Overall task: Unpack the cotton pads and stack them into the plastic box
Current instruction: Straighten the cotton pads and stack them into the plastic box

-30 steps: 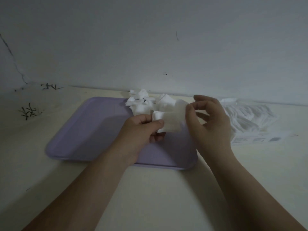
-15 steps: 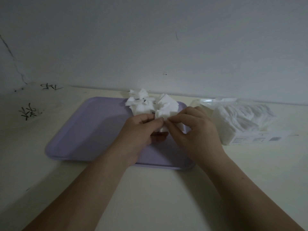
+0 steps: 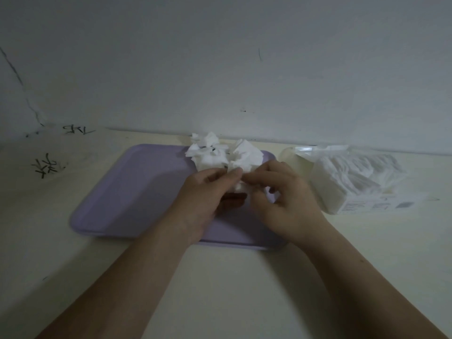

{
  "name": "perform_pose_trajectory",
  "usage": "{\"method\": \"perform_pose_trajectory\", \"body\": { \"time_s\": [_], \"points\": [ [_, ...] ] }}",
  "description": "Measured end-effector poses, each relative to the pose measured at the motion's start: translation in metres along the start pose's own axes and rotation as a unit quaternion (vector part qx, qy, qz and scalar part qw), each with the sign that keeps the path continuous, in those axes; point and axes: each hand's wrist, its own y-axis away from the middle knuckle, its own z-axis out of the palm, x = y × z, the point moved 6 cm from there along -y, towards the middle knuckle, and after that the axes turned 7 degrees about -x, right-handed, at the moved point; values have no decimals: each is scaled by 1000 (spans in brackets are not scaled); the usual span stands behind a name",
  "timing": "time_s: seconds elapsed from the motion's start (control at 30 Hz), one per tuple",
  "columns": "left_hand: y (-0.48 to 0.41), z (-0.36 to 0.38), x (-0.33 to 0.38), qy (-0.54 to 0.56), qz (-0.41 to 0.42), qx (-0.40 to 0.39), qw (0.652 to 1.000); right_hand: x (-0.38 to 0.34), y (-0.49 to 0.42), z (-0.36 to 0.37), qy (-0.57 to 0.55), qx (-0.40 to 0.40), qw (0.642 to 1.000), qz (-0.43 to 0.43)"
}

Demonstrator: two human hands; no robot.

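A loose heap of white cotton pads (image 3: 220, 155) lies on the far side of a lilac tray (image 3: 132, 192). My left hand (image 3: 203, 194) and my right hand (image 3: 281, 199) meet over the tray's right half, just in front of the heap. Both pinch a small bunch of cotton pads (image 3: 238, 185) between thumb and fingertips; most of that bunch is hidden by my fingers. To the right of the tray lies the torn cotton pad package (image 3: 354, 182), with several pads fanned out inside. A clear plastic box (image 3: 293, 157) shows faintly between tray and package.
The cream table (image 3: 220, 289) ends at a pale wall (image 3: 220, 69) close behind the tray. Black scribbles (image 3: 46, 165) mark the table at far left. The tray's left half is bare.
My right hand came in from the right and joined my left hand on the pads. The single pad that stood up between my hands a second ago is now bunched under my fingertips.
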Motion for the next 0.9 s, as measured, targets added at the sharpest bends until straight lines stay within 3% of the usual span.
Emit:
{"method": "perform_pose_trajectory", "body": {
  "time_s": [0.13,0.3,0.4,0.5,0.67,0.77,0.9],
  "points": [
    [0,-4,0,16,-1,31,999,21,-1,-2,-184,20,971,149],
    [0,-2,1,4,12,19,1000,38,4,-15,-202,95,942,252],
    [0,-2,3,19,16,16,1000,46,5,-5,-289,27,909,298],
    [-1,0,2,36,17,-5,999,36,4,4,-379,-32,884,272],
    [1,2,-2,-17,39,-44,998,41,2,5,-420,12,867,266],
    [2,0,-2,-49,49,-49,996,41,2,7,-459,-26,848,264],
    [6,3,5,-132,57,-37,989,42,3,10,-417,-46,871,256]
  ]
}}
